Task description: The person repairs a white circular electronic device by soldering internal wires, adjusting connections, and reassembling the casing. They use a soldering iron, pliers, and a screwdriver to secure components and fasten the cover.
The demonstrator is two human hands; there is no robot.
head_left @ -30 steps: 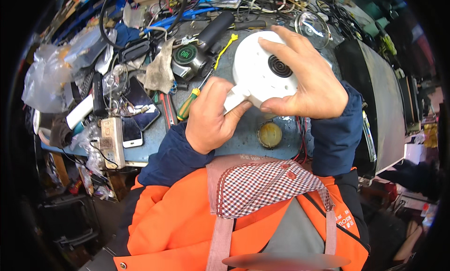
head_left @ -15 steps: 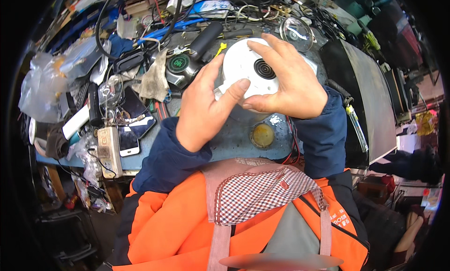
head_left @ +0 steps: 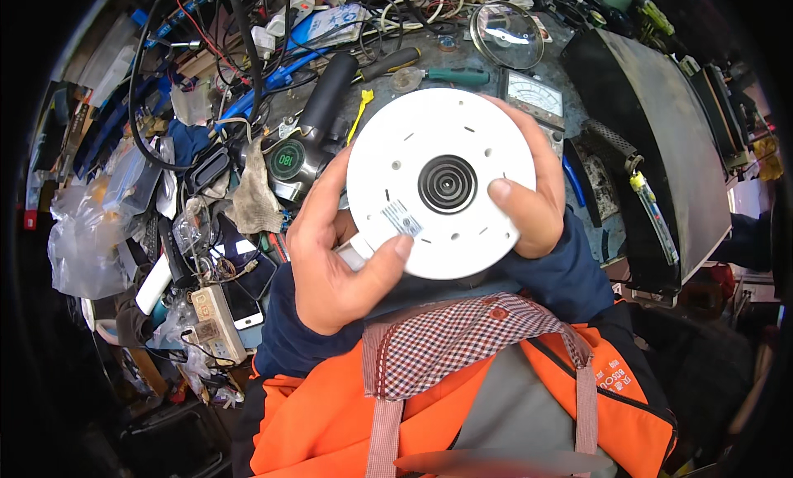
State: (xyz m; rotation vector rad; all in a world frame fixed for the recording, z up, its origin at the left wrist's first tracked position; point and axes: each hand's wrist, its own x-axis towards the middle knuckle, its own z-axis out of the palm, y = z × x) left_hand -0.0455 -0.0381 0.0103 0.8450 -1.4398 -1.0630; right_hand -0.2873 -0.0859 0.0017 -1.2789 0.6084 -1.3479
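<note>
Above cluttered bench [head_left: 206, 106], left hand [head_left: 334, 259], right hand [head_left: 529, 201] clasp white disc [head_left: 442, 193].

One head-worn fisheye looks steeply down, close over a cluttered workbench [head_left: 248, 90], its dark rim probably hiding edges.

Left hand [head_left: 334, 259] and right hand [head_left: 529, 193] raised together, fingers curled in a grip.

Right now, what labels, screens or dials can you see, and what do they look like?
Small silver sticker: on the white round disc held by both hands, rectangular.
Green round display: on a dark tool left of the disc.
Meter dial: behind the disc, pale rectangular face.
Phones: lower left, dark screens.
</note>
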